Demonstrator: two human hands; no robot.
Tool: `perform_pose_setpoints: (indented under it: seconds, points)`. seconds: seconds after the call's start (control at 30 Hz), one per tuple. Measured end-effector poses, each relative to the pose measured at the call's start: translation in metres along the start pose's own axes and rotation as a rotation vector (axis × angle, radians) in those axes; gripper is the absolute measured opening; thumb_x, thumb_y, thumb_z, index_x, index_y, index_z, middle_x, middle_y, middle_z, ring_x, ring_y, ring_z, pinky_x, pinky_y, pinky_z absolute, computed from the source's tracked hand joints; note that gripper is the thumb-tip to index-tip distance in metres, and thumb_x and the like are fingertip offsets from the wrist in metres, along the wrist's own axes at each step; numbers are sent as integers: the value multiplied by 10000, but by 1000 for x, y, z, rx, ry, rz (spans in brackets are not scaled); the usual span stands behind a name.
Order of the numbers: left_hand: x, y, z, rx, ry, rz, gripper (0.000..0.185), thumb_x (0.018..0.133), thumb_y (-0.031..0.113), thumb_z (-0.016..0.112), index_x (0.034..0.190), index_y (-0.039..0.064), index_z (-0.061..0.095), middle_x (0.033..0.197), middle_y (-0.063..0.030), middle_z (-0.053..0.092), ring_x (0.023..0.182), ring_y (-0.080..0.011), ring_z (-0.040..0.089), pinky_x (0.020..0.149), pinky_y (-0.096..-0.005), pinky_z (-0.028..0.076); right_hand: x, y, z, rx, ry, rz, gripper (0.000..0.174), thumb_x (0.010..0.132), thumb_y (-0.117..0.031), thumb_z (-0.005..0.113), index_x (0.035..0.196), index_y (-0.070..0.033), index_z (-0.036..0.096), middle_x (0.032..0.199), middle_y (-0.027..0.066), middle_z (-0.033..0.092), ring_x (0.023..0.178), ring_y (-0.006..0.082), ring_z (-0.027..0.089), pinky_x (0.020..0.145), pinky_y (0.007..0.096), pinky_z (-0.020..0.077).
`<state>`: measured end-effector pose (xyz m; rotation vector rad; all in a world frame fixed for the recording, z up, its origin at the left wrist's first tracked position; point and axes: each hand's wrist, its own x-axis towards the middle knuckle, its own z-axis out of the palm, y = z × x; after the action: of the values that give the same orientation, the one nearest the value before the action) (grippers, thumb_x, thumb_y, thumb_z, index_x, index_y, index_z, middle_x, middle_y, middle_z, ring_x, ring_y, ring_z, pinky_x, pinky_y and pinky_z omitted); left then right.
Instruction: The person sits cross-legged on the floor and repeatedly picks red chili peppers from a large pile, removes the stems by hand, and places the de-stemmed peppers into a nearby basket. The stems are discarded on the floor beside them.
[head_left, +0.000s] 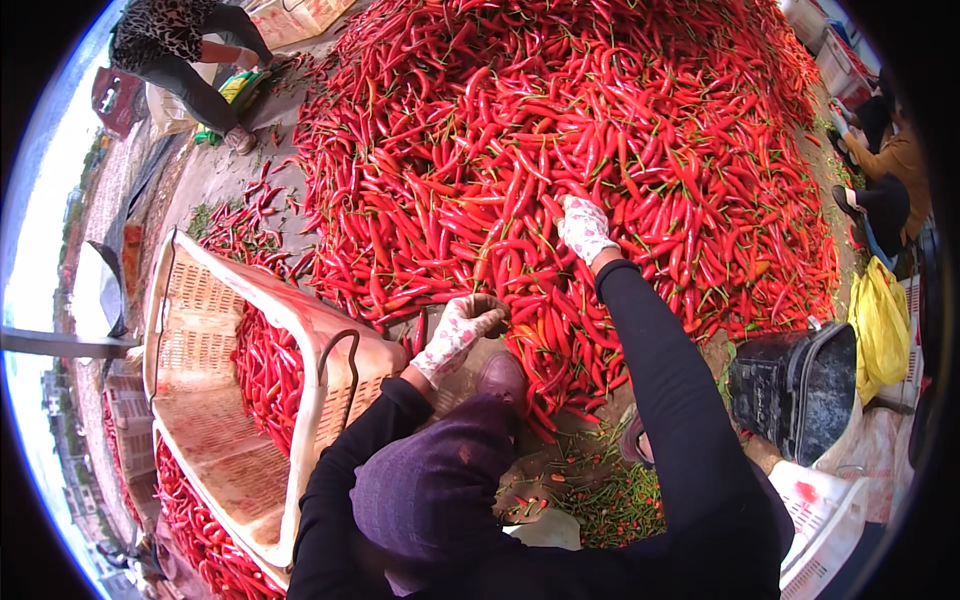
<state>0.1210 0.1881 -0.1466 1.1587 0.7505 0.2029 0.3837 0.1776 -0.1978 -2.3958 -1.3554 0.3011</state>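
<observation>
A large heap of red chili peppers (540, 150) with green stems spreads before me. My right hand (586, 227), in a white patterned glove, reaches onto the heap, its fingers bent among the peppers. Whether it grips one is hidden. My left hand (463, 334), in a matching glove with dirty fingertips, hovers at the heap's near edge above my shoe (501, 379). Its fingers are curled in towards the thumb, and nothing shows in them. To the left, a tilted plastic crate (202, 405) with a wire handle (352, 367) holds more red peppers (271, 375).
Cut green stems (615, 506) litter the ground between my feet. At right are a black bucket (787, 390), a yellow plastic bag (879, 326) and a white crate (821, 525). One person (187, 60) bends at upper left; others (892, 165) sit at right.
</observation>
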Motion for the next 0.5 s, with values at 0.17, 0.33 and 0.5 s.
perform_pose_setpoints:
  seconds: [0.17,0.33,0.5]
  points:
    - [20,-26,4,-88,-72,-105,172,819,141,614,922,4,604,795,-38,625,688,-101,572,642,-239,473,-21,6,22,-66,-114,-20,255,753,-234,573,919,-41,565,875,170,617,838,312,600,713,424,470]
    - [33,-37,23,-114,-104,-70,307,860,186,558,1123,29,536,991,-42,612,873,-116,574,760,-260,453,-96,20,2,739,-275,241,433,717,-212,687,1026,62,556,955,217,611,896,324,591,782,350,448]
    - [35,-37,54,-183,-156,98,301,874,182,542,1127,23,510,1004,-17,580,913,-92,533,797,-231,416,-158,-15,-22,342,-163,-74,274,750,-230,606,910,-9,588,855,181,609,862,329,579,743,421,452]
